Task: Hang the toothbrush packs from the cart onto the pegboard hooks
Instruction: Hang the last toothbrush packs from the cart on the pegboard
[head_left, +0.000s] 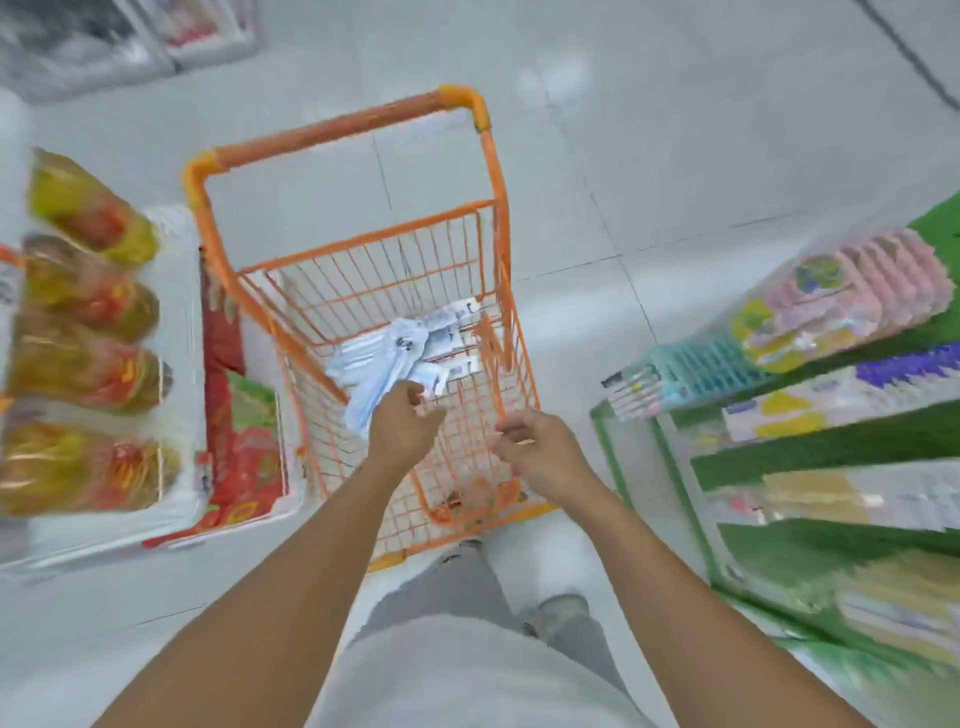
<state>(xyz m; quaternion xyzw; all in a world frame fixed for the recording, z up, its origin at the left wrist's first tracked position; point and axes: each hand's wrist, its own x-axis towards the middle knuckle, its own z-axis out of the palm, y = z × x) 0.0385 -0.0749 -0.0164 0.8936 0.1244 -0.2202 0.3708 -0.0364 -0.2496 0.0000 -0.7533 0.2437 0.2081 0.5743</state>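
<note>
You stand over the orange cart (363, 291) and both your arms reach down into its wire basket. Your left hand (400, 423) is just at the near edge of the toothbrush packs (395, 353), which lie in a loose pile on the bottom of the basket, ahead of this hand and a little to its left. The fingers of this hand are curled and they touch the nearest pack, but the picture is blurred there, so I cannot tell if they really grasp it. Your right hand (535, 447) hovers beside the left one, a little apart from it, over the bare wire floor of the basket. Its fingers are loosely bent and it holds nothing. The cart handle is far ahead of both hands. Well to the left of your left hand are yellow and red bags (88, 332) on a white shelf. To the right of your right hand is a green shelf (831, 447) with hanging colourful packs.
</note>
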